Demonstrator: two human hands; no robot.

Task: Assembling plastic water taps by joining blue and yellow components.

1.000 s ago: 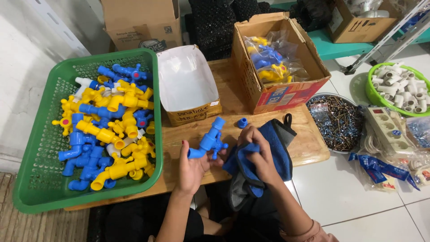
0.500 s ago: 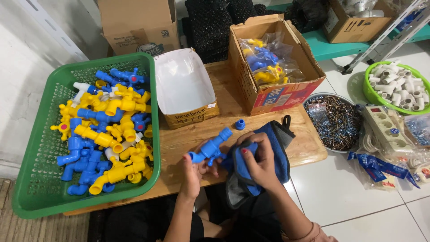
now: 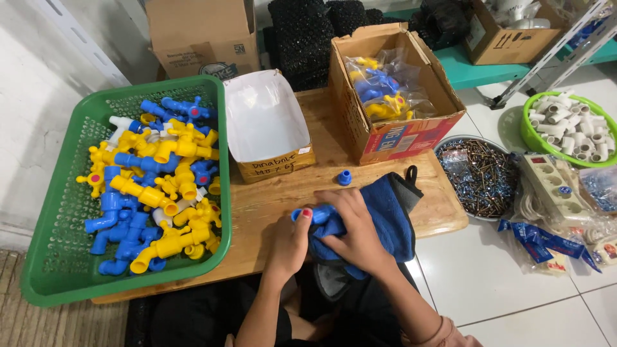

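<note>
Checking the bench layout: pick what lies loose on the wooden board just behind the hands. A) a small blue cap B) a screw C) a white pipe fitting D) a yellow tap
A: a small blue cap sits alone on the wooden board, just beyond the left hand and the right hand, which grip a blue tap and a blue cloth.

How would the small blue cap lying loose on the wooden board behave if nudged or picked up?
The small blue cap looks like light moulded plastic, so a nudge would probably slide it easily. Being round, it may roll if tipped. It seems stiff, not fragile.
</note>
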